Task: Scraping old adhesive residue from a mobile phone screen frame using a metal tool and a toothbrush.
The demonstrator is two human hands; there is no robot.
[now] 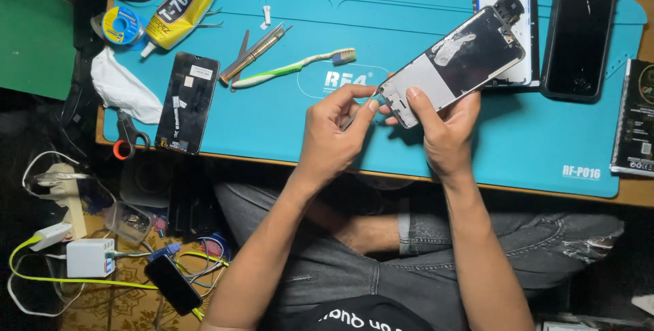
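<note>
1. The right hand (446, 130) has the phone frame (455, 65) gripped by its lower end and holds it up, tilted, above the blue mat (409, 24). Thumb on top, fingers wrapped underneath. Good grip for this kind of work, since it keeps the bottom edge steady.

2. The left hand (334, 130) is pinching a small thin tool (361, 109) with its tip right at the frame's bottom corner. Can't tell exactly what the tool is, it's mostly hidden by the fingers.

3. If I were doing this, I'd keep the tool almost flat to the frame and work in short strokes. The lower end looks like where the small parts sit, so prying steep is probably how you'd gouge something.

4. I'd also lower the frame closer to the surface. Held in the air like that, one slip likely sends it onto the mat or into your lap.

5. Watch the top end: there's a dark camera-ish block (509, 7) up there, hanging over the white back panel (507, 79) lying on the mat.

6. The glue tube (180, 11), toothbrush (293, 67) and tweezers (255, 52) are well off to the left, out of the way, and so is the dark screen panel (187, 103).
</note>
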